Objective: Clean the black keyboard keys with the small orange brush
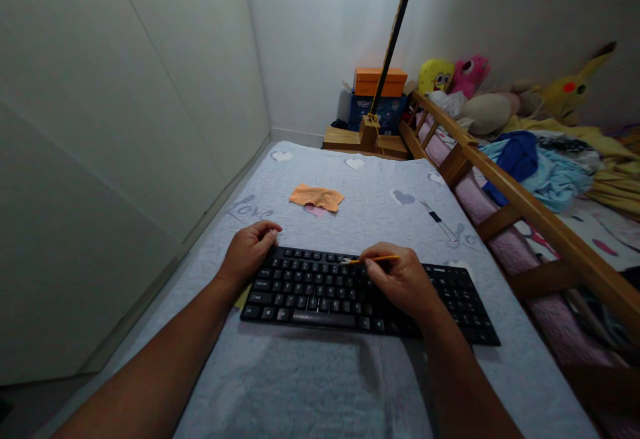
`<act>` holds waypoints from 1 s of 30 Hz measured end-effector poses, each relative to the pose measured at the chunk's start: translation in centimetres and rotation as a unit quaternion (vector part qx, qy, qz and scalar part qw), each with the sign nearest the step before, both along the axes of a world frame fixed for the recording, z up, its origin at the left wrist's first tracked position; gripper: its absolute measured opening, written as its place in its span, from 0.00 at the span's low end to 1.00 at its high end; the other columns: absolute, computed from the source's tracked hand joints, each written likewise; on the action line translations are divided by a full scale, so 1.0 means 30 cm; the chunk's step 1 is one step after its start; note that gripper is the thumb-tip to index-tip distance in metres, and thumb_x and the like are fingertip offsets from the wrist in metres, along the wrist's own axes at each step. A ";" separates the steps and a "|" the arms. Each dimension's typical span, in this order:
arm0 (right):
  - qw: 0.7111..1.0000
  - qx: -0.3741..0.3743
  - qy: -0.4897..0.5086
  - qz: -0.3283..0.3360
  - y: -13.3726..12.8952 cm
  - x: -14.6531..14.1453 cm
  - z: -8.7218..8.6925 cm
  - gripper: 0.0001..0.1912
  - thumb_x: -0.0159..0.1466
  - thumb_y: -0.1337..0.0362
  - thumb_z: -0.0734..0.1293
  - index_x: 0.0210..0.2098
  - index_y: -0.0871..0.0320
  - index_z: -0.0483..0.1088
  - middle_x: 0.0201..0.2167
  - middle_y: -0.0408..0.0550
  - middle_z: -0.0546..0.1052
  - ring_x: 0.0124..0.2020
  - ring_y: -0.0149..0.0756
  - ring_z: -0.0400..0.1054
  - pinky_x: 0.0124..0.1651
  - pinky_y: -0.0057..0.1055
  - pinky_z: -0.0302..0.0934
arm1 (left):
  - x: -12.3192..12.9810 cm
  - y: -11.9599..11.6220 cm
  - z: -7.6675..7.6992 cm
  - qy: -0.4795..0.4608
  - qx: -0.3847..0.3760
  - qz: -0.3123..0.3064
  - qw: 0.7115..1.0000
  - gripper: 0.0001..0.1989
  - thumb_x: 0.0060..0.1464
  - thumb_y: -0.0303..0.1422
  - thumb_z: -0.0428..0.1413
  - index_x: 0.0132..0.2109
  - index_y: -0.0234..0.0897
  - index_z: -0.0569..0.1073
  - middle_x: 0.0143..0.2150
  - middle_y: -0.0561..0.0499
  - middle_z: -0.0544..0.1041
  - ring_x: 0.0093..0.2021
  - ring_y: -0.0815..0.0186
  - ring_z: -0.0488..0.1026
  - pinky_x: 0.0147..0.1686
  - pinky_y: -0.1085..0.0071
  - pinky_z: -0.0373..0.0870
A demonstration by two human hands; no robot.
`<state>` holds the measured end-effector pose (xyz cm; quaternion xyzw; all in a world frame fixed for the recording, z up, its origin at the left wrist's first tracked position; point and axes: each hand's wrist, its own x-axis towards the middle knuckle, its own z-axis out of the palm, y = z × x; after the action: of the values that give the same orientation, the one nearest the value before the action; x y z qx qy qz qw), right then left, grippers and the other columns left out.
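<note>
A black computer keyboard (pixel 320 285) lies across the light blue heart-patterned cloth. My left hand (pixel 249 249) is at its upper left corner, fingers curled together against the edge; the contact is partly hidden. Over the right-middle keys, my right hand (pixel 397 275) pinches a thin brush (pixel 375 259) with a yellow-orange handle. Its pale tip points left, at the top rows of keys. Beyond the keyboard lies a crumpled orange cloth (pixel 317 197). To the right rests a thin wire tool with a black middle (pixel 440 220), perhaps a keycap puller.
Something yellow (pixel 243 297) peeks out under the keyboard's left edge. A wooden bed rail (pixel 530 192) runs along the right, with clothes and plush toys behind it. At the back stand an orange box (pixel 380 82) and a slanted black pole (pixel 397 32). Pale panels (pixel 150 125) rise at left.
</note>
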<state>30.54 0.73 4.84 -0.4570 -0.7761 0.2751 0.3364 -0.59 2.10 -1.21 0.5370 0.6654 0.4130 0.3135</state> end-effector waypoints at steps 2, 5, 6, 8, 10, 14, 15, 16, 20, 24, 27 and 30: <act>1.000 0.002 -0.005 -0.005 0.002 0.004 0.003 0.10 0.60 0.68 0.64 0.31 0.55 0.79 0.29 0.46 0.83 0.31 0.35 0.78 0.38 0.31 0.70 | 0.001 -0.001 0.003 0.004 -0.001 0.002 1.000 0.17 0.54 0.44 0.56 0.42 0.37 0.81 0.28 0.53 0.77 0.26 0.64 0.70 0.29 0.69 0.65; 1.000 0.011 -0.015 -0.010 0.005 0.011 0.007 0.10 0.60 0.68 0.64 0.29 0.55 0.78 0.28 0.45 0.83 0.30 0.35 0.77 0.38 0.31 0.69 | 0.000 -0.001 0.004 0.008 -0.001 0.001 1.000 0.17 0.54 0.43 0.56 0.42 0.37 0.81 0.28 0.53 0.78 0.27 0.64 0.71 0.29 0.69 0.65; 1.000 0.011 -0.018 -0.012 0.005 0.013 0.008 0.10 0.59 0.68 0.64 0.29 0.55 0.78 0.28 0.45 0.83 0.29 0.35 0.77 0.37 0.31 0.68 | 0.000 0.000 0.003 0.007 -0.001 0.001 1.000 0.17 0.54 0.44 0.56 0.42 0.37 0.81 0.28 0.53 0.78 0.27 0.64 0.71 0.29 0.69 0.65; 1.000 0.007 -0.021 -0.019 0.006 0.017 0.010 0.10 0.59 0.68 0.64 0.29 0.55 0.78 0.28 0.45 0.83 0.29 0.35 0.77 0.37 0.31 0.68 | -0.002 0.000 -0.001 0.004 -0.001 0.001 1.000 0.17 0.54 0.44 0.56 0.42 0.37 0.80 0.28 0.53 0.78 0.27 0.64 0.71 0.29 0.69 0.65; 0.999 -0.001 -0.026 -0.025 0.006 0.020 0.013 0.10 0.59 0.68 0.64 0.29 0.55 0.78 0.27 0.45 0.83 0.29 0.36 0.77 0.36 0.31 0.67 | -0.003 0.001 -0.004 0.002 -0.002 -0.001 1.000 0.17 0.54 0.44 0.56 0.42 0.37 0.80 0.28 0.53 0.78 0.27 0.64 0.71 0.29 0.69 0.65; 0.999 -0.001 -0.033 -0.034 0.005 0.024 0.021 0.10 0.58 0.68 0.63 0.27 0.55 0.77 0.26 0.45 0.81 0.28 0.36 0.75 0.34 0.30 0.65 | -0.005 0.001 -0.004 0.004 0.000 -0.005 1.000 0.17 0.54 0.44 0.56 0.42 0.36 0.80 0.28 0.53 0.77 0.27 0.64 0.70 0.29 0.69 0.64; 0.999 0.004 -0.033 -0.038 0.004 0.025 0.024 0.10 0.58 0.68 0.63 0.27 0.55 0.76 0.24 0.44 0.80 0.27 0.35 0.74 0.33 0.30 0.64 | -0.005 0.001 -0.003 0.007 0.001 -0.006 1.000 0.17 0.54 0.44 0.56 0.42 0.36 0.80 0.28 0.53 0.77 0.27 0.64 0.70 0.29 0.69 0.64; 0.998 0.011 -0.034 -0.045 0.003 0.027 0.026 0.10 0.58 0.68 0.63 0.26 0.55 0.75 0.23 0.43 0.79 0.25 0.34 0.73 0.32 0.30 0.63 | -0.004 0.002 -0.001 0.009 0.002 -0.006 1.000 0.18 0.54 0.44 0.56 0.42 0.36 0.80 0.28 0.53 0.77 0.27 0.64 0.70 0.29 0.69 0.64; 0.995 0.044 -0.024 -0.085 -0.002 0.030 0.033 0.10 0.59 0.66 0.63 0.23 0.54 0.71 0.17 0.40 0.72 0.19 0.31 0.65 0.27 0.29 0.57 | -0.004 0.002 0.001 0.011 0.000 -0.010 1.000 0.18 0.53 0.44 0.56 0.41 0.36 0.80 0.27 0.53 0.77 0.27 0.64 0.70 0.29 0.69 0.64; 0.997 0.032 0.035 -0.061 -0.007 0.019 0.031 0.09 0.62 0.65 0.63 0.28 0.55 0.74 0.24 0.43 0.77 0.26 0.34 0.71 0.31 0.30 0.63 | -0.004 0.001 -0.003 0.010 0.006 -0.008 1.000 0.17 0.54 0.44 0.56 0.41 0.37 0.80 0.28 0.53 0.77 0.27 0.64 0.71 0.30 0.69 0.65; 0.998 0.003 0.062 -0.010 -0.007 0.005 0.026 0.09 0.65 0.64 0.64 0.33 0.55 0.78 0.30 0.46 0.81 0.32 0.35 0.74 0.38 0.32 0.67 | -0.001 0.001 0.001 0.008 0.005 -0.007 1.000 0.17 0.54 0.44 0.56 0.41 0.37 0.81 0.27 0.53 0.77 0.27 0.64 0.71 0.30 0.69 0.65; 0.997 -0.035 0.063 0.030 -0.007 -0.003 0.021 0.09 0.65 0.64 0.65 0.35 0.55 0.79 0.31 0.46 0.81 0.32 0.35 0.74 0.40 0.33 0.68 | 0.002 0.002 0.010 0.008 0.004 -0.007 1.000 0.17 0.53 0.44 0.56 0.41 0.37 0.80 0.27 0.53 0.77 0.27 0.64 0.70 0.29 0.69 0.65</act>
<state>30.46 0.53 5.47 -0.4267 -0.7566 0.3407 0.3596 -0.54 2.15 -0.92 0.5464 0.6621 0.4093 0.3092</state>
